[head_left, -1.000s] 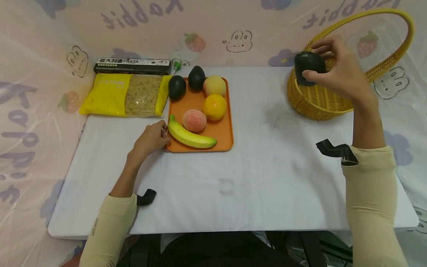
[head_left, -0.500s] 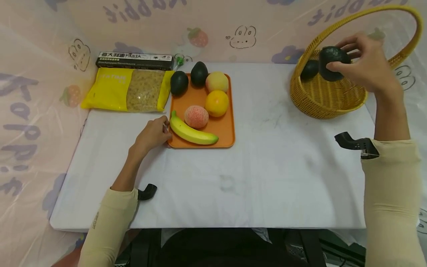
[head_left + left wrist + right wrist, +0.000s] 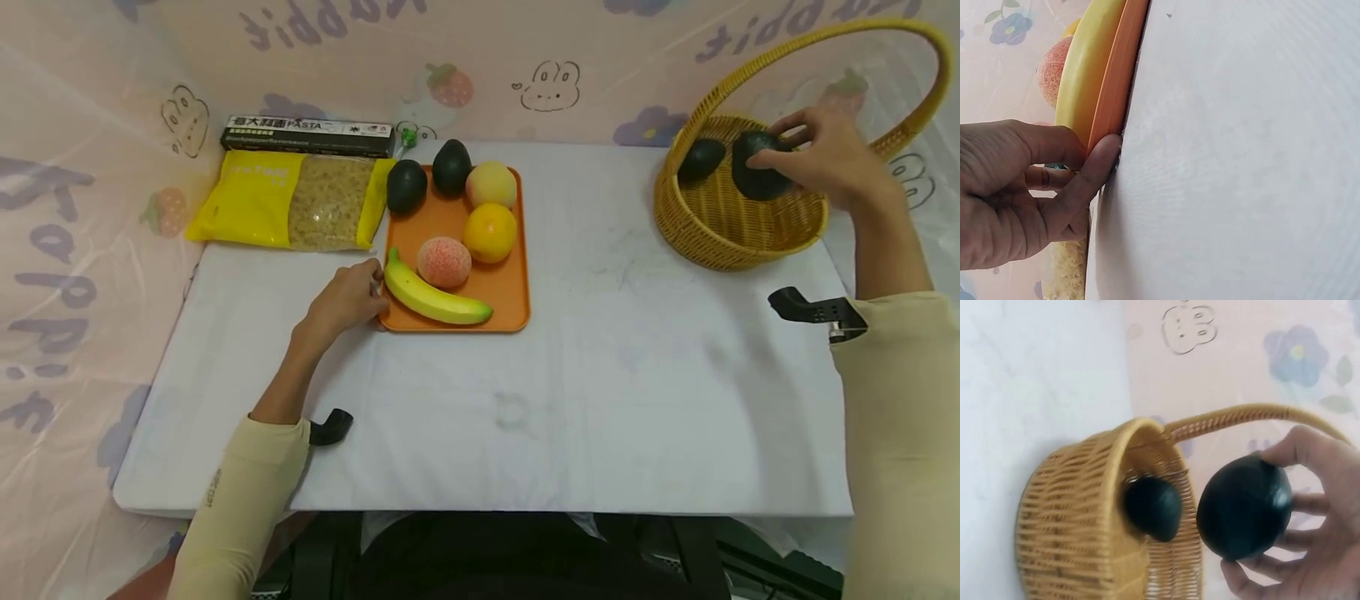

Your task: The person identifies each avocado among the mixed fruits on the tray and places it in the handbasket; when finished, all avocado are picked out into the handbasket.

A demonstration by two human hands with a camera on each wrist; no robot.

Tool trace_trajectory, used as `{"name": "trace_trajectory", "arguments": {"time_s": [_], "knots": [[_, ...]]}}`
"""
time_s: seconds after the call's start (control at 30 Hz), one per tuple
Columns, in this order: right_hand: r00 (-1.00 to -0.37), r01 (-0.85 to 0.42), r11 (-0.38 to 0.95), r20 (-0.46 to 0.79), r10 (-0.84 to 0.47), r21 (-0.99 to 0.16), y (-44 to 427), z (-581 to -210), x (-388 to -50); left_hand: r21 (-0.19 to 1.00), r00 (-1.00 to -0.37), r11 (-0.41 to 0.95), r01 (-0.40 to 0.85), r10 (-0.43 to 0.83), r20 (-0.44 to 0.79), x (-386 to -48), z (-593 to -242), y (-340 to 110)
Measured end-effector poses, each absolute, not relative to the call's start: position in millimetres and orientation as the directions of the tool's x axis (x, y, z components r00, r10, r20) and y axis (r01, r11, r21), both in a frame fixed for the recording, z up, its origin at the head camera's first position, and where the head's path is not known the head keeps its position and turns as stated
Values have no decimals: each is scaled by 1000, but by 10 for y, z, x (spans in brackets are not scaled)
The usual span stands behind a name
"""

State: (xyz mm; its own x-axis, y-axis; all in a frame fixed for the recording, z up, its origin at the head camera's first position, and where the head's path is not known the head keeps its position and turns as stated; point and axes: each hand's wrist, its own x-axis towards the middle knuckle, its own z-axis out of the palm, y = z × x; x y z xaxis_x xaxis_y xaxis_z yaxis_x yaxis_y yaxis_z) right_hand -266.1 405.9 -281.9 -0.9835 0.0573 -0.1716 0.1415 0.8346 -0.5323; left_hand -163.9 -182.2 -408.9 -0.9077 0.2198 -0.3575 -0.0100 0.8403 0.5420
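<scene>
My right hand (image 3: 840, 162) grips a dark green avocado (image 3: 759, 165) over the opening of a yellow wicker basket (image 3: 738, 242). Inside that basket, toward its left wall, lies another avocado (image 3: 1154, 508). At the near left corner of an orange tray (image 3: 510, 312), my left hand (image 3: 345, 298) pinches the rim between thumb and finger, as the left wrist view shows. The tray carries a banana (image 3: 435, 302), a pinkish peach (image 3: 444, 262), an orange (image 3: 490, 233), a yellowish peach (image 3: 491, 185) and two more avocados (image 3: 452, 168).
Left of the tray lies a yellow bag of pasta (image 3: 292, 200), with a black pasta box (image 3: 307, 136) behind it. The basket's tall handle (image 3: 926, 58) arches above my right hand. A patterned sheet (image 3: 555, 50) hangs behind the white table (image 3: 600, 400).
My right hand has carried the avocado rightward, then lower, over the basket. The avocado inside the basket has come into sight. My left hand stays at the tray corner.
</scene>
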Motion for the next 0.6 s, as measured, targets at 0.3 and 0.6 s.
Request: {"name": "trace_trajectory", "arguments": {"time_s": [0.3,0.6], "knots": [[-931,290,810,-347,115,-509,4177,-2960,-2898,507,-894,862,-14,217,-393,-1643,-4036,-1840],[-863,474,627,-466,193,-618,4269,-3072,-3106,517,-892,856,-16,221,-393,-1641,-4033,-1831]]}}
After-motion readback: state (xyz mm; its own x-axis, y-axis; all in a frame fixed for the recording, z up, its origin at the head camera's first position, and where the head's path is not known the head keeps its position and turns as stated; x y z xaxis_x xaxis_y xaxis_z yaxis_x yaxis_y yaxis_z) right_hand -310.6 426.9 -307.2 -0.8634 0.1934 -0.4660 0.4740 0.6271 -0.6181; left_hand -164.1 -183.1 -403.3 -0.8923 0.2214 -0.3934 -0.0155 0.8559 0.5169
